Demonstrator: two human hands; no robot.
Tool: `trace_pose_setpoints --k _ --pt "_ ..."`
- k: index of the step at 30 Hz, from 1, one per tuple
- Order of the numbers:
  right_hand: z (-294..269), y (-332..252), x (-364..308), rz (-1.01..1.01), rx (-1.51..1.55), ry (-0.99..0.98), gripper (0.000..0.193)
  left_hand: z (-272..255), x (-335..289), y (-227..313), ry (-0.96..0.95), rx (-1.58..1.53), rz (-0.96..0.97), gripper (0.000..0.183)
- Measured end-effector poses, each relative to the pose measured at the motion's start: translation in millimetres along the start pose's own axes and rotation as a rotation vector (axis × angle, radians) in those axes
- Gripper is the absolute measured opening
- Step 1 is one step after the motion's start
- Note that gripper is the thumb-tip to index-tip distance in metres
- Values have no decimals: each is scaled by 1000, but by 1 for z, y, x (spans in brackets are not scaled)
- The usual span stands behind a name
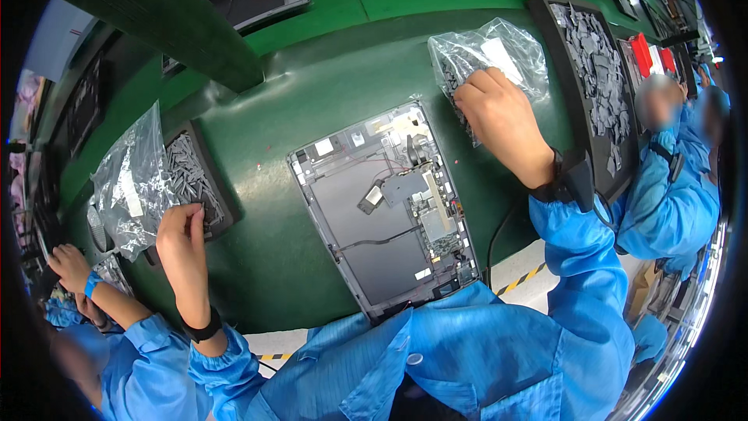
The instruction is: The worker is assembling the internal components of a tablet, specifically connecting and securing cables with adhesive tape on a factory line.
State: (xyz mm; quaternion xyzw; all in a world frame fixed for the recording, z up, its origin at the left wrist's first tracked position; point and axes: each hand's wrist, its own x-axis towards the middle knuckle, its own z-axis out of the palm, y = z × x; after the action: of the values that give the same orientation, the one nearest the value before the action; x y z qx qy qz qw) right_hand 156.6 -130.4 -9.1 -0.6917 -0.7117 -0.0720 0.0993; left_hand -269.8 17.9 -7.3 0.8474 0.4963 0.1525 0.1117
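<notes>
An opened tablet housing (362,234) lies on the green work surface in front of me, its circuit board (436,222) and thin cables exposed. At the near corner of a dark tray (224,204) heaped with small grey strips, my left hand (183,253) has its fingers pinched together; what they hold, if anything, is too small to make out. My right hand (502,121) is at a clear plastic bag (523,62) of small dark parts, fingertips curled down against the bag's near side. Those fingertips are partly hidden, so their contents cannot be made out.
Another clear bag (128,187) leans beside the left tray. A long dark tray (557,78) of grey pieces stands at right, near red items (641,54). A green post (179,23) rises far left. Co-workers in blue sit on both sides, one hand (70,267) at left.
</notes>
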Motion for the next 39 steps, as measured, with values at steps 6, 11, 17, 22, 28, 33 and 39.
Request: trace_pose_setpoints --k 6,11,17,22,28,33,39 --pt "-9 -7 -5 436 763 162 4 2 2 4 27 -59 -99 8" --pt "-1 -6 -5 575 1331 125 16 -1 -1 1 136 -123 -186 8" --pt "1 -10 -10 595 1539 63 25 12 4 -7 256 -437 -133 14" --pt "2 -16 -6 603 1673 36 21 7 -4 54 118 -692 -178 23" --pt "5 -16 -7 563 1767 6 16 25 4 127 -198 -794 84 17" --pt "9 -20 -6 540 1598 83 17 40 5 149 -293 -822 136 17" --pt "-2 -24 19 373 1008 52 11 51 9 151 -383 -784 68 17"
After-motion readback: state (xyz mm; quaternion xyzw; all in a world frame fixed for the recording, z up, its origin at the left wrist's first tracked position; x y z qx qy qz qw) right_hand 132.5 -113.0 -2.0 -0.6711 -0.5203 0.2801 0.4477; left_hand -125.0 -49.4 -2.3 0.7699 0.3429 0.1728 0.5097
